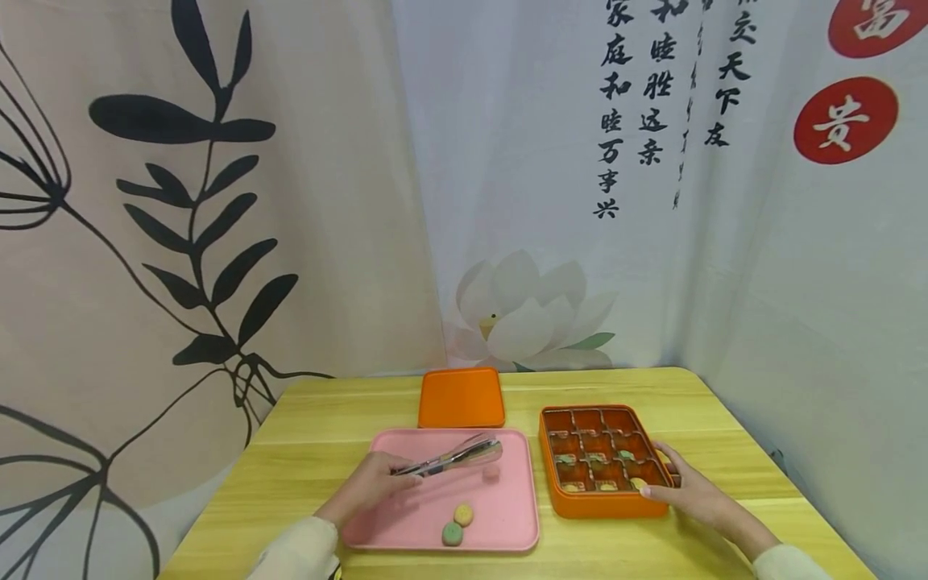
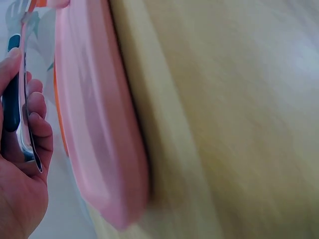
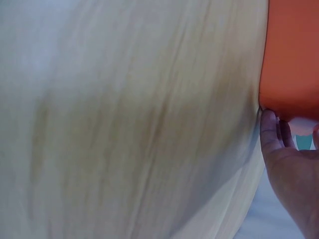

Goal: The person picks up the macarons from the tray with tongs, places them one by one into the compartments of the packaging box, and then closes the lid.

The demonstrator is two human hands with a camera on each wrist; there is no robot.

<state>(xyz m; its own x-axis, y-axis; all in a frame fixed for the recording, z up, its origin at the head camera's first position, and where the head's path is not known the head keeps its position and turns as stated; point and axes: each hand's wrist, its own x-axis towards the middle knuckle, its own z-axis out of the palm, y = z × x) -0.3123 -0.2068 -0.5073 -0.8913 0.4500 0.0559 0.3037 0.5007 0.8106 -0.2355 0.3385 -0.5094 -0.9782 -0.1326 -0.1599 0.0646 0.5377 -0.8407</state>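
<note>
My left hand (image 1: 377, 483) grips a pair of metal tongs (image 1: 442, 462) above a pink tray (image 1: 406, 524). Dark panels show on the tongs' handle in the left wrist view. Below the tong tips is a small pink piece (image 1: 490, 472); whether they touch it I cannot tell. Near the tray's front edge lie a round yellow piece (image 1: 463, 515) and a round green one (image 1: 453, 533). My right hand (image 1: 692, 491) holds the right side of an orange divided box (image 1: 605, 506), thumb at its near corner. Small green and yellow pieces sit in its nearer compartments.
An orange lid (image 1: 461, 399) lies flat behind the pink tray. The wooden table (image 1: 319, 427) backs onto a printed curtain (image 1: 348, 201), and another stretch of curtain runs along the right side.
</note>
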